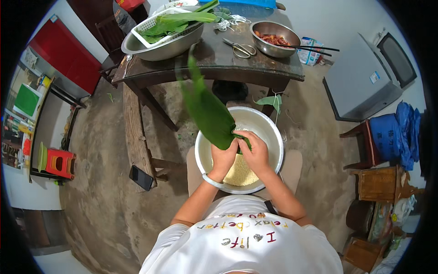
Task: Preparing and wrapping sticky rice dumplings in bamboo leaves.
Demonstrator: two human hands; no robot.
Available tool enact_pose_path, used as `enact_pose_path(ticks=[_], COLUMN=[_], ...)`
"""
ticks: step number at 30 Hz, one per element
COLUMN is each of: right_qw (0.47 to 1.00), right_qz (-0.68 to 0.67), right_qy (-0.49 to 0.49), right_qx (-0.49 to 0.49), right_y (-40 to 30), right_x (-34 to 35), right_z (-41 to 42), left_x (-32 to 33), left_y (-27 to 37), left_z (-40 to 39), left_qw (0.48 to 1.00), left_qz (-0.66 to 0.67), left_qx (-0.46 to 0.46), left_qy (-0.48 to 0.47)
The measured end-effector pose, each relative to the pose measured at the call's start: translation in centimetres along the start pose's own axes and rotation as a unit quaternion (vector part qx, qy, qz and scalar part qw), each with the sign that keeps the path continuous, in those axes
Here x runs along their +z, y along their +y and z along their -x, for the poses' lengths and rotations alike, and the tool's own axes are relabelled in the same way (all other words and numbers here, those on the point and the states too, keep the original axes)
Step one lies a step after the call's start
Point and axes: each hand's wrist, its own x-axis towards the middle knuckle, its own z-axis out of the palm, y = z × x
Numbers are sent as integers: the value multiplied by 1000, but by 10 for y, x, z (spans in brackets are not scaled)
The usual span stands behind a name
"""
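Observation:
Both my hands hold a long green leaf (pixel 212 113) over a metal basin (pixel 273 144) on my lap. My left hand (pixel 224 159), with a pale bangle at the wrist, grips the broad lower part of the leaf. My right hand (pixel 255 150) pinches its folded end close beside the left. The far end of the leaf rises towards the table and is blurred. Pale yellow grains (pixel 241 173) lie in the basin under my hands. How the leaf is folded between the fingers is partly hidden.
Ahead, the dark wooden table (pixel 219 63) bears scissors (pixel 241 48), a steel bowl (pixel 261 29) of reddish meat-like pieces with chopsticks (pixel 311 48), white string (pixel 227 23), and a large basin (pixel 137 49) with a basket of leaves (pixel 167 25). At left, a phone (pixel 141 177) lies on a wooden bench (pixel 131 126).

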Motion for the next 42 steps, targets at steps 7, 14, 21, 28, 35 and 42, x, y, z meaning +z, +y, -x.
enact_pose_path(ticks=[7,14,21,28,35,42], right_qw=[985,920,893,925,973,918], right_qz=[101,299,310,267,164,-111], right_qy=[-139,-254,-318,-186,26,-239], right_qx=[37,7,-72,-196,159,296], right_y=[7,1,5,0,16,26], right_x=[-18,-22,-23,-30,-50,-27], right_z=[-14,-27,-22,-24,-12,-17], left_x=[-14,-19,-25,-17,-14,-27], left_y=[-30,-48,-46,-39,-38,-43], left_z=[5,11,24,30,34,22], left_qw=[991,976,916,954,969,881], left_qz=[-6,34,205,69,113,233], left_qx=[-80,-82,-198,-149,-155,-269], left_qy=[-105,-198,-283,-249,-154,-310])
